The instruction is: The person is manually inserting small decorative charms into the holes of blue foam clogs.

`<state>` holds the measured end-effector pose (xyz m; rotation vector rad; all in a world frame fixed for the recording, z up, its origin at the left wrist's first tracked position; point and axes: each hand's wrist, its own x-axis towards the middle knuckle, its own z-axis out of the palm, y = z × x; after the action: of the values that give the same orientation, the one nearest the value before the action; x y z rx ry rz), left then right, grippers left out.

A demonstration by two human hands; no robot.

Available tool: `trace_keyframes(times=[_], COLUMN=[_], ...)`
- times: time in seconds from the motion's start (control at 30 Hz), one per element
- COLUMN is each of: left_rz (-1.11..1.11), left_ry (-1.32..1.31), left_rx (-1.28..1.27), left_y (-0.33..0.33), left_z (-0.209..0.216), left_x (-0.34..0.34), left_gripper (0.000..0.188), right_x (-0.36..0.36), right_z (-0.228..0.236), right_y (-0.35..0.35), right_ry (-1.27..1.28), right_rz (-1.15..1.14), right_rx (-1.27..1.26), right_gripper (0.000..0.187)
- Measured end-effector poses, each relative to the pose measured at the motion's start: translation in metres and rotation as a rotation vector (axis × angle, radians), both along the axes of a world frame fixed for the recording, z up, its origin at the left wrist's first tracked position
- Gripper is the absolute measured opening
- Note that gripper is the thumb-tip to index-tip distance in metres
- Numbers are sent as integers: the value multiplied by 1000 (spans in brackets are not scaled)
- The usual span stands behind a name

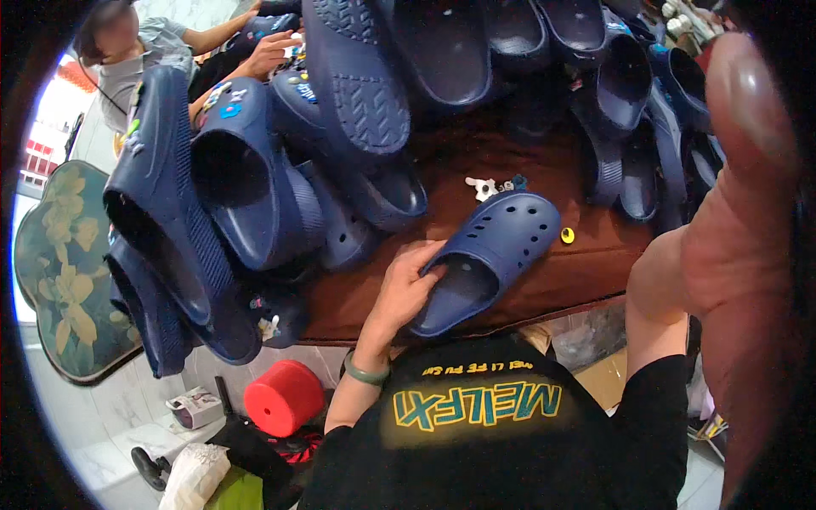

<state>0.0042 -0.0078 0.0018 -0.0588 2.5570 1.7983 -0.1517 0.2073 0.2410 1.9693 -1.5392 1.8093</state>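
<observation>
Navy-blue moulded-foam clog (510, 246) with round vent holes is held just right of the left hand's (404, 289) fingers; left of those fingers, similar navy-blue foam clogs (170, 153) are heaped; the held clog's rim is pinched on its left side, one digit being tucked inside the opening; beyond the fingertips, small white and dark-blue charms (481, 188) are laid on a brown cloth-covered table (595, 263), and farther right a small round yellow-and-black charm (567, 235) is set beside the toe; at far right, the right hand (739, 195) is raised in the near foreground, one digit extended; whether anything is pinched there cannot be told; loose charms could, it is judged, be knocked away or covered if the toe were swung; the toe is pointed away and rightward from the left fingers, the long axis being slanted from near-left heel to far-right toe.
</observation>
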Motion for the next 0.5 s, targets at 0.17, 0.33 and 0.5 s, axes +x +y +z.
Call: trace_keyframes(times=[0.17, 0.33, 0.5], left_rz=[33, -3, -98], left_ry=[78, 52, 44], left_rx=[-26, -22, -97], left_y=[0, -6, -6], left_z=[-2, -1, 9], left_x=[9, -10, -4], left_gripper=[41, 38, 37], right_x=[9, -12, -69], right_z=[-22, -39, -164], right_y=[6, -24, -36], right_ry=[-214, -128, 329], right_rz=[-42, -210, -494], right_rx=[175, 314, 1037], right_gripper=[50, 11, 25])
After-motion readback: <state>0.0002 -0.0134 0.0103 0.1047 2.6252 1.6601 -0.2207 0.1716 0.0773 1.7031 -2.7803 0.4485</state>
